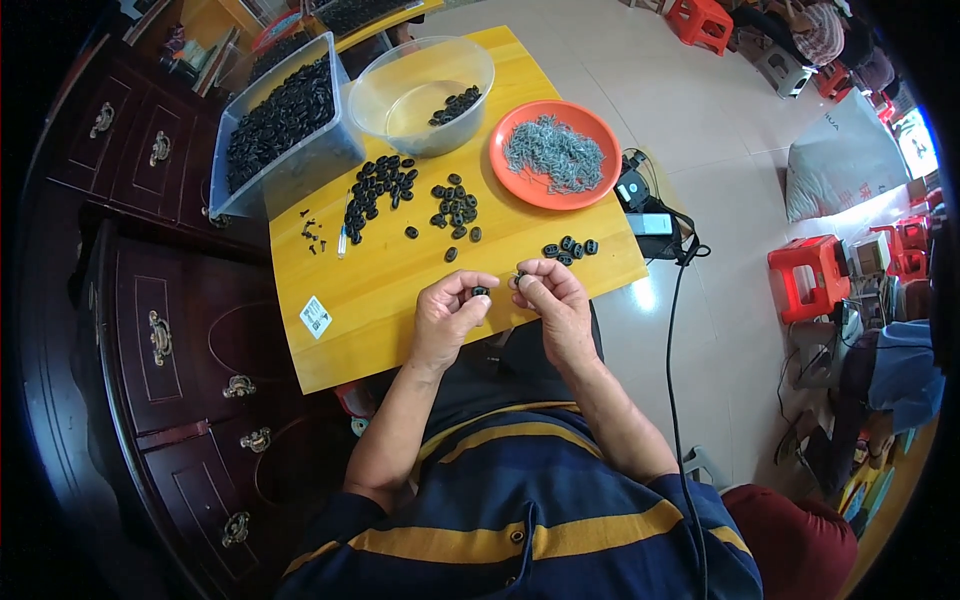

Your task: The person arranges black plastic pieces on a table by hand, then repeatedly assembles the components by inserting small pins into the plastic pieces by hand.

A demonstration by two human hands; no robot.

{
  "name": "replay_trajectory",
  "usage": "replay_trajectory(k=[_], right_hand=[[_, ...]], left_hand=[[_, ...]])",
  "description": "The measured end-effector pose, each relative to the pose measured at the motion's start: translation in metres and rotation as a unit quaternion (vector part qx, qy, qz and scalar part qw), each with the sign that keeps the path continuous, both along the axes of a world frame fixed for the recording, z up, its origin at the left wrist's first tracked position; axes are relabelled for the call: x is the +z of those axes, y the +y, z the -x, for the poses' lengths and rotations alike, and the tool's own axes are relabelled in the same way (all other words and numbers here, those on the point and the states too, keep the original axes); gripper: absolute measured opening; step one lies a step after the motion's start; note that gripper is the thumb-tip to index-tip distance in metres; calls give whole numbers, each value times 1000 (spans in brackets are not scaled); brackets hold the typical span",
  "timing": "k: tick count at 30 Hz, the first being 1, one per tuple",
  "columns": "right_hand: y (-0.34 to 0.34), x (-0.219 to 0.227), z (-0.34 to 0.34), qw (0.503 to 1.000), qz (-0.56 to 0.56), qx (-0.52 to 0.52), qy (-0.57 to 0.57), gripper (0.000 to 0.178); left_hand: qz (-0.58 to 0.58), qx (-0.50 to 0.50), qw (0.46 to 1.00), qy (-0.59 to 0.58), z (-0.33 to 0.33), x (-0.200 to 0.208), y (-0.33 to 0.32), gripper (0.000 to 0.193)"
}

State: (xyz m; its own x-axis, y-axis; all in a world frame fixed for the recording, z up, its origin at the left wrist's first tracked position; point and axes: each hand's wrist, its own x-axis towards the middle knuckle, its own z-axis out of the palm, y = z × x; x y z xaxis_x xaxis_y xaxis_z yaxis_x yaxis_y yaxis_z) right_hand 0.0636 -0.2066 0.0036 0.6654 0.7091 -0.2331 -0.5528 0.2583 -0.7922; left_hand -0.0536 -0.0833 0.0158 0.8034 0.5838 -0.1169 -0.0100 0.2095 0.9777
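Note:
My left hand [447, 317] is closed on a small black oval plastic piece [480, 291], pinched between thumb and fingers over the near edge of the yellow table [375, 340]. Just to its right, my right hand [556, 305] pinches a small dark item [520, 277], too small to name. Beyond my right hand lies a little group of black oval pieces [566, 249]. More such pieces are spread farther off, in a loose cluster [455, 207] and a denser heap [380, 187] to its left.
An orange plate [497, 176] holds many small silvery metal parts [556, 152]. Beside it stand a clear round bowl [385, 124] and a bin [290, 165] full of black pieces. A pen-like tool [343, 240], small black bits [312, 233] and a white label [315, 317] lie leftward. A black cable [672, 370] hangs at right.

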Motion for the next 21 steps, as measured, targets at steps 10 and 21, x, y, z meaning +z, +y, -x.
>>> replay_trajectory(k=[10,21], right_hand=[[1,1,3,1000,2,8,-28,15],[3,-6,7,999,-1,11,-53,17]], left_hand=[[-65,21,997,-31,2,-6,7,22],[-16,11,1000,1,3,-3,9,16]])
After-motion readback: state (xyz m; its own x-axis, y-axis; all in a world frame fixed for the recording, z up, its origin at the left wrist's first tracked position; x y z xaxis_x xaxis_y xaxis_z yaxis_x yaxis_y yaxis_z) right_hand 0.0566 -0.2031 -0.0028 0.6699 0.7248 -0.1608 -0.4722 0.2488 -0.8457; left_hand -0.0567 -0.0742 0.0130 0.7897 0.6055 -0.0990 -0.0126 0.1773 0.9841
